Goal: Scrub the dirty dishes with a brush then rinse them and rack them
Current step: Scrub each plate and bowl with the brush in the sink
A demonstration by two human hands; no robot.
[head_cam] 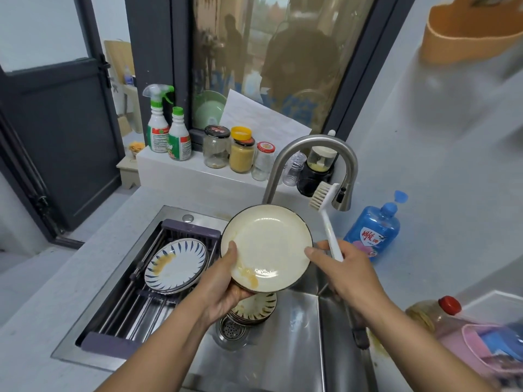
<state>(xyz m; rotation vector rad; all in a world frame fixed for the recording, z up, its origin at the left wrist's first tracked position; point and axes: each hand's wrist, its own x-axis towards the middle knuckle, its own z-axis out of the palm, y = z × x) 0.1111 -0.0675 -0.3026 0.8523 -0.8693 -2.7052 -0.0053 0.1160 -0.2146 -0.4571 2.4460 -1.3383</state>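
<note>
Sink [297, 335] lower centre: we see stacked plates [254, 306] by the drain [230, 329] | our left hand [226, 281] grips a stained cream plate [268, 247] at centre | our right hand [343, 273] clasps the brush [326, 222], bristles up | rack [192, 229] left holds patterned plates [177, 264] | far jar [241, 157]: yellow paste.

My left hand [223, 290] and right hand [349, 274] are bare, with short, plain thumbnails. My left forearm [169, 343] is uncovered right down to the edge of view at 7 o'clock, and my right forearm [410, 335] likewise towards 5 o'clock.
</note>
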